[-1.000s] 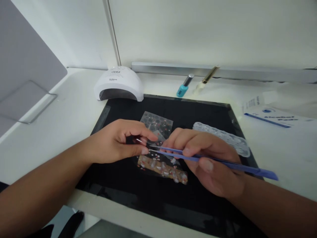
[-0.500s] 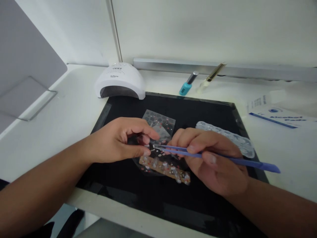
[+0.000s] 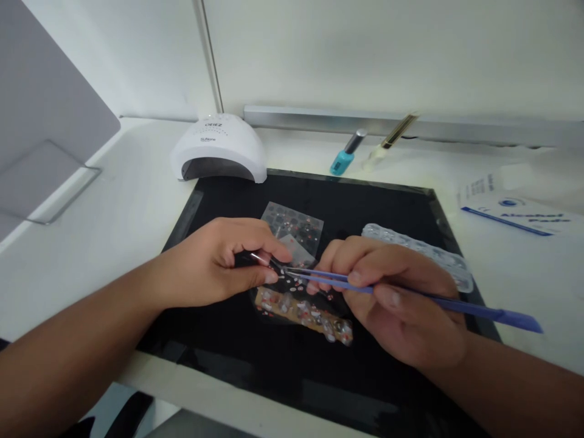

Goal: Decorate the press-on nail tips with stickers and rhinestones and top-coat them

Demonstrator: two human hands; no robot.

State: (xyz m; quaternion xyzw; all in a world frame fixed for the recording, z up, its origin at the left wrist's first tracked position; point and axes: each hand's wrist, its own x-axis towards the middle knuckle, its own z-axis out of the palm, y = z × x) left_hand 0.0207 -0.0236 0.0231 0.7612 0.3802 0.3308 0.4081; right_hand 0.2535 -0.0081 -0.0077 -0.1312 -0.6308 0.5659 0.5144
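Observation:
My right hand (image 3: 401, 286) grips purple tweezers (image 3: 474, 308) between thumb and fingers, their thin metal tips pointing left. Those tips reach the gap beside the fingertips of my left hand (image 3: 223, 261). Its thumb and index finger curl around a small, dark, glossy piece whose kind I cannot make out. Below the hands lies a tan strip (image 3: 296, 308) carrying several shiny nail-like pieces with red and white decoration. Behind and under the fingers, clear sticker sheets (image 3: 296, 222) with small red and white motifs overlap, partly hidden.
A black mat (image 3: 228, 340) covers the white table (image 3: 123, 188). At its back left stands a white nail lamp (image 3: 219, 143). A teal polish bottle (image 3: 343, 159) and a gold-capped bottle (image 3: 392, 140) are behind. On the right are a clear plastic tray (image 3: 420, 252) and an alcohol pads box (image 3: 511, 207).
The tweezers' back end has swung slightly right and down, while their tips stay near my left fingertips. The dark glossy piece now shows more plainly in my left hand.

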